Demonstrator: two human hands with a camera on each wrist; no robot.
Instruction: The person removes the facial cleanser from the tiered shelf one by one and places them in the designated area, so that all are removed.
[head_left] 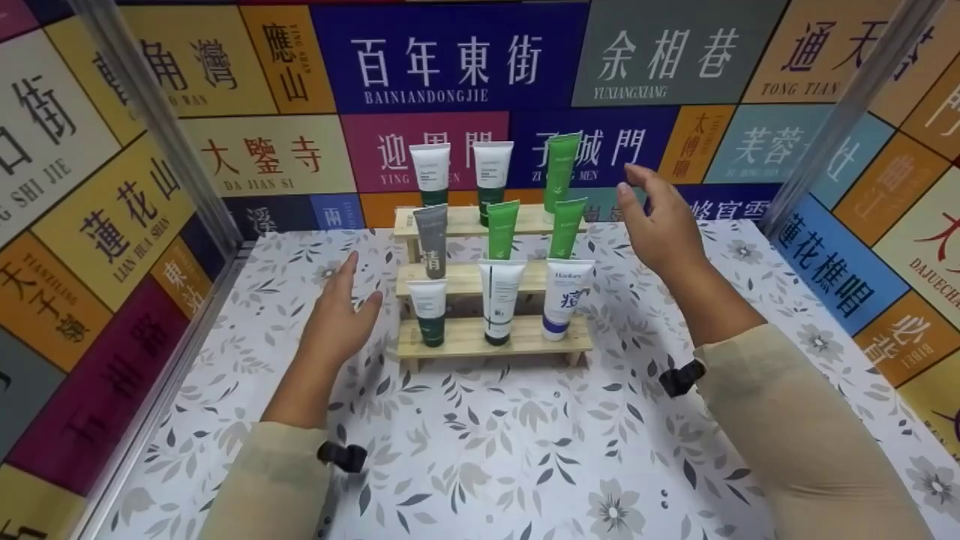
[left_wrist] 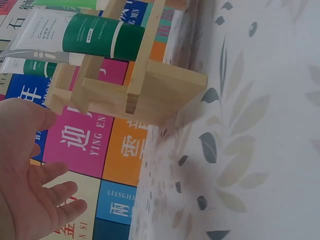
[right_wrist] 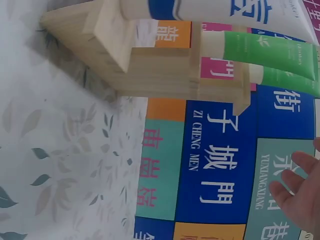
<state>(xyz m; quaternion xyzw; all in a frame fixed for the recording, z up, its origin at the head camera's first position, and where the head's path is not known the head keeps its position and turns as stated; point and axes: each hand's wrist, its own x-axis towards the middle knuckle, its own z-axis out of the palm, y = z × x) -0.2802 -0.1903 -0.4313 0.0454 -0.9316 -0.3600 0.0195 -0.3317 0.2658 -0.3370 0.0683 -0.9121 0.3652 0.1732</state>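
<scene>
A three-step wooden stand bears several squeeze tubes. Its top step has two white tubes with dark green lower ends and a green tube. On the middle step stand a grey tube and two more green ones. The bottom step carries a small white-and-green tube, a white tube with a dark cap and a white tube with a blue cap. My left hand is left of the stand, my right hand right of it; both are empty with relaxed fingers, apart from the tubes.
Leaf-patterned white cloth covers the table. Behind it rises a wall of coloured panels with Chinese lettering, continuing along both sides. Metal posts stand at the left and right corners. Dark clips sit at both sleeve cuffs.
</scene>
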